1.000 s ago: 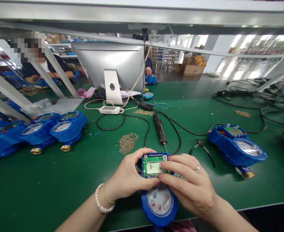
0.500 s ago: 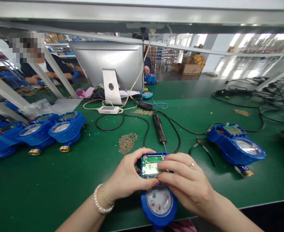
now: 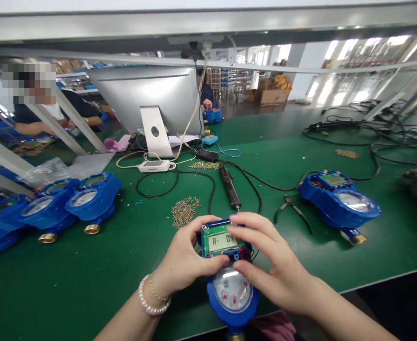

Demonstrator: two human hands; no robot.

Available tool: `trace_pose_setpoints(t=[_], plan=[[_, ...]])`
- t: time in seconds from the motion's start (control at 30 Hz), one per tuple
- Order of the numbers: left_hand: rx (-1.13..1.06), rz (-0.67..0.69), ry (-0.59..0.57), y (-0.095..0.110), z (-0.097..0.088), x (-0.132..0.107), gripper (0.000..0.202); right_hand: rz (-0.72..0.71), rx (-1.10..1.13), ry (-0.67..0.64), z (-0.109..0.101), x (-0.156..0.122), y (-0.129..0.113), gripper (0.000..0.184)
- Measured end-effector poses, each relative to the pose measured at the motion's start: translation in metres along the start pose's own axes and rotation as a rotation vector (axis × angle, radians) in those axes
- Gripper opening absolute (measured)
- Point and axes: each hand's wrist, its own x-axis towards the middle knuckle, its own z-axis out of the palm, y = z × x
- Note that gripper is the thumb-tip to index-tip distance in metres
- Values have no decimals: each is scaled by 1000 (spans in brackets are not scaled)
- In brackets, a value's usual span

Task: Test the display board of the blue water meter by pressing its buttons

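Observation:
Directly in front of me is a blue water meter (image 3: 213, 298) with a clear round dial and a brass end at the bottom. In its upper housing sits a green circuit board (image 3: 213, 230) with a small display reading "A-" and further digits, partly covered by my fingers. My left hand (image 3: 190, 253) is closed around the left side of the housing, thumb along the board's lower edge. My right hand (image 3: 270, 258) spans the right side, fingertips on the board's upper right and thumb near the dial's top. Red wires (image 3: 244, 253) show between its fingers and thumb.
Beyond the meter lie a black electric screwdriver (image 3: 229, 187), a screw pile (image 3: 185, 211) and pliers (image 3: 294, 213). Another water meter (image 3: 339, 201) stands right; several more (image 3: 93, 201) stand left. A monitor (image 3: 148, 97) and cables (image 3: 375, 137) sit farther back. Co-workers' hands (image 3: 207, 104) show behind.
My right fingers have shifted up and spread, uncovering more of the display and red wires. The circuit board looks slightly turned. The whole view has shifted a little.

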Motion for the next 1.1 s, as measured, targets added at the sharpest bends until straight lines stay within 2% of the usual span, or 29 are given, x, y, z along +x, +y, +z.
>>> trace_pose_setpoints(t=[0.07, 0.1, 0.2, 0.33, 0.5, 0.6, 0.7, 0.83, 0.87, 0.9, 1.0, 1.1], plan=[[-33, -24, 14, 0, 0, 1, 60, 164, 57, 9, 7, -7, -2, 80], [-34, -30, 24, 1, 0, 1, 60, 227, 86, 15, 13, -10, -4, 92], [-8, -35, 47, 2, 1, 1, 60, 343, 167, 47, 29, -13, -5, 103], [41, -32, 61, 1, -1, 1, 60, 407, 164, 86, 39, -4, -2, 87], [126, -24, 82, -2, -3, -1, 62, 357, 103, 73, 33, 7, 5, 56], [153, -32, 71, -2, -2, -2, 63, 321, 105, 44, 32, 10, 11, 47], [168, -23, 104, -2, -1, -1, 63, 304, 98, 26, 30, 8, 13, 51], [142, 27, 162, -5, 2, -2, 60, 341, 101, 10, 15, -3, 6, 81], [124, 36, 176, -6, 3, -3, 59, 354, 112, 17, 9, -6, 2, 82], [102, 44, 194, -7, 4, -3, 59, 369, 127, 30, 4, -10, -1, 78], [60, 71, 219, -8, 8, -3, 57, 415, 176, 85, -8, -20, -11, 49], [155, 157, 201, -12, 8, -4, 58, 454, 191, 120, -9, -25, -14, 33]])
